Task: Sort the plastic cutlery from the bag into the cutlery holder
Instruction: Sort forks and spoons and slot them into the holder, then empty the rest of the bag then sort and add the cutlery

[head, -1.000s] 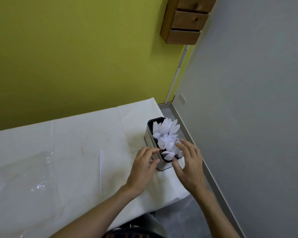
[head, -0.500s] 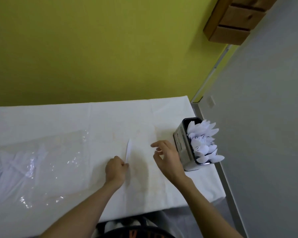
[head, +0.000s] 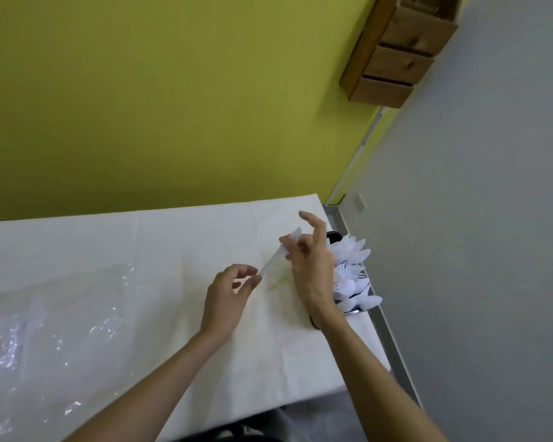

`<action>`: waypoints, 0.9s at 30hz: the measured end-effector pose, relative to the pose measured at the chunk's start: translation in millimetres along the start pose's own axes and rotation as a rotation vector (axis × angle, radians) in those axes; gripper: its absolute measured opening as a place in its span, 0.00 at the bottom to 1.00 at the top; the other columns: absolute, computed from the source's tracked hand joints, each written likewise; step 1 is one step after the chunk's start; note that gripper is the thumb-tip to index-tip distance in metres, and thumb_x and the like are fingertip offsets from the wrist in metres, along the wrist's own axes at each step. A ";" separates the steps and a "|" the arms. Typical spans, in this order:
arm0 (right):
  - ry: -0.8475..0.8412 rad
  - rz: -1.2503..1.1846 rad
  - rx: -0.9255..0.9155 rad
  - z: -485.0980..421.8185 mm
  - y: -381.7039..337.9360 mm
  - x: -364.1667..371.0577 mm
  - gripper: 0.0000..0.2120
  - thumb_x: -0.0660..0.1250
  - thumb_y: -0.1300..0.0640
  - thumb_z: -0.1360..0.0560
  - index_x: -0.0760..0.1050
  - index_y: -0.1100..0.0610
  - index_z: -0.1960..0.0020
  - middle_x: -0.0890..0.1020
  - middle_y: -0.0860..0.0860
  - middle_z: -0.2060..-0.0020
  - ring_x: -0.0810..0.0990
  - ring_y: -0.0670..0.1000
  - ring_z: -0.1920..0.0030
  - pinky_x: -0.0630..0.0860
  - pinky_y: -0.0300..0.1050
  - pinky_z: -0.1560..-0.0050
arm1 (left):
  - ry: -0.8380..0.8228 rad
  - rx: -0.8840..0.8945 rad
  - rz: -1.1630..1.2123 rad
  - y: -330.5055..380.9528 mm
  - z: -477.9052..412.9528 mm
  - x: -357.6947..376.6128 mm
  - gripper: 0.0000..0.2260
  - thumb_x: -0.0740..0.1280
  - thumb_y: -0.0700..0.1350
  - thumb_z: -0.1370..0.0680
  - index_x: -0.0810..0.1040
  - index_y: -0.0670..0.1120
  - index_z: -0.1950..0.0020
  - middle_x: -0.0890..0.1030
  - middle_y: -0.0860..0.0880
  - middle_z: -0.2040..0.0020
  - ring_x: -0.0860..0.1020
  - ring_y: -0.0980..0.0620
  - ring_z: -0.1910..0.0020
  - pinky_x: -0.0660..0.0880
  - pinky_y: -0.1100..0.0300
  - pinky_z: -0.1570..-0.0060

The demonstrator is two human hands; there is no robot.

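A white plastic knife is raised at a slant above the white-covered table. My left hand pinches its lower end. My right hand pinches it higher up between thumb and fingers, the forefinger sticking up. Behind my right hand, at the table's right edge, stands the dark cutlery holder, mostly hidden. White spoons and forks poke out of it. The clear plastic bag lies flat at the left.
A yellow wall runs along the table's far side and a grey wall stands close on the right. A small wooden drawer unit hangs high in the corner. The table's near edge ends just below my forearms.
My left hand picked the knife up off the cloth and raised it toward the holder. My right hand came from beside the holder and took hold of the knife's upper part.
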State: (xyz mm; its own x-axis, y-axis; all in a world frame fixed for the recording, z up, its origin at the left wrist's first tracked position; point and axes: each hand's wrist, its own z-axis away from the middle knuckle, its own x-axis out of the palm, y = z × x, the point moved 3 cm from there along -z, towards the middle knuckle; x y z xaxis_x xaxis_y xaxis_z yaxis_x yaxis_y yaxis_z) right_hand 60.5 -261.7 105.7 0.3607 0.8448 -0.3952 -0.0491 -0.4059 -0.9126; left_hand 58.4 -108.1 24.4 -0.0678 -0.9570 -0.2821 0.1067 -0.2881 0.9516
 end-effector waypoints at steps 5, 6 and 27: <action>0.524 0.063 -0.137 -36.4 -28.4 -92.9 0.12 0.68 0.54 0.22 0.71 0.53 0.41 0.80 0.46 0.66 0.76 0.39 0.68 0.71 0.30 0.62 | -0.004 0.044 0.090 34.1 -7.2 20.8 0.05 0.65 0.49 0.21 0.79 0.50 0.48 0.81 0.58 0.50 0.76 0.66 0.50 0.70 0.76 0.56; 0.592 0.087 -0.175 -39.5 -30.4 -106.7 0.12 0.68 0.54 0.22 0.71 0.55 0.41 0.80 0.46 0.65 0.76 0.38 0.68 0.70 0.30 0.62 | -0.012 0.050 0.090 33.9 -6.6 22.4 0.06 0.65 0.49 0.21 0.78 0.50 0.48 0.81 0.58 0.50 0.76 0.67 0.50 0.70 0.76 0.56; 0.280 0.521 -0.633 -17.4 21.6 -44.3 0.11 0.63 0.65 0.23 0.81 0.61 0.45 0.82 0.55 0.47 0.77 0.59 0.48 0.70 0.49 0.45 | 0.373 -0.381 -0.688 -108.2 23.4 -79.8 0.20 0.63 0.40 0.22 0.66 0.42 0.30 0.62 0.40 0.25 0.55 0.39 0.25 0.61 0.47 0.29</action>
State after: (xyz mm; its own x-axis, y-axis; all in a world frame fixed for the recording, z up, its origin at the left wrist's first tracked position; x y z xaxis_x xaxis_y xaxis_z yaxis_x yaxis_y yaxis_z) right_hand 59.7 -314.0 105.3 0.6567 0.4137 -0.6306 0.2254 -0.9056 -0.3594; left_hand 29.1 0.3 -53.2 0.0836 -0.4958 -0.8644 0.4907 -0.7345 0.4687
